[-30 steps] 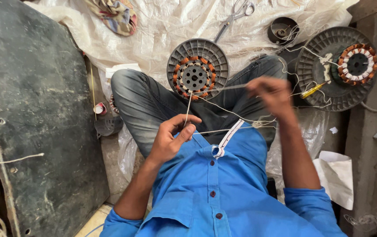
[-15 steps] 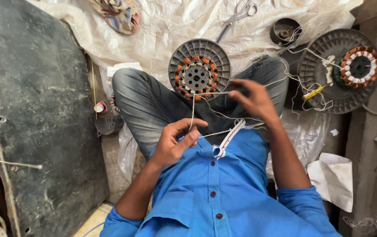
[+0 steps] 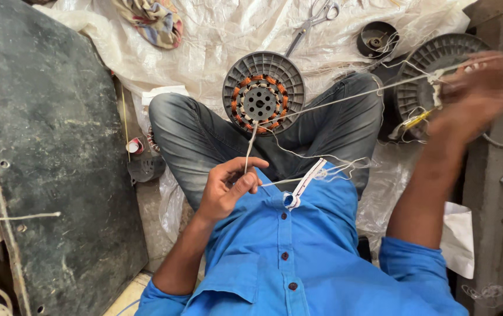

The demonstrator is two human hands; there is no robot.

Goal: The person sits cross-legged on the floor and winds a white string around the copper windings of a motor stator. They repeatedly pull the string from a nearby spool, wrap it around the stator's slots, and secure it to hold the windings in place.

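Thread [image 3: 345, 100] runs taut from pinching left hand [image 3: 228, 190] to blurred, gripping right hand [image 3: 474, 93].

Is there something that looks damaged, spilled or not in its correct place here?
Nothing looks damaged or spilled. The only untidy part is loose white string tangled over the lap beside the round motor stator. The right hand is blurred.

No screens or signs in view. Small cylindrical roll with a red-and-white label [image 3: 135, 146] lies on the floor beside the seated person's knee, against the dark board's edge. Label print too small to make out. No other packages seen.
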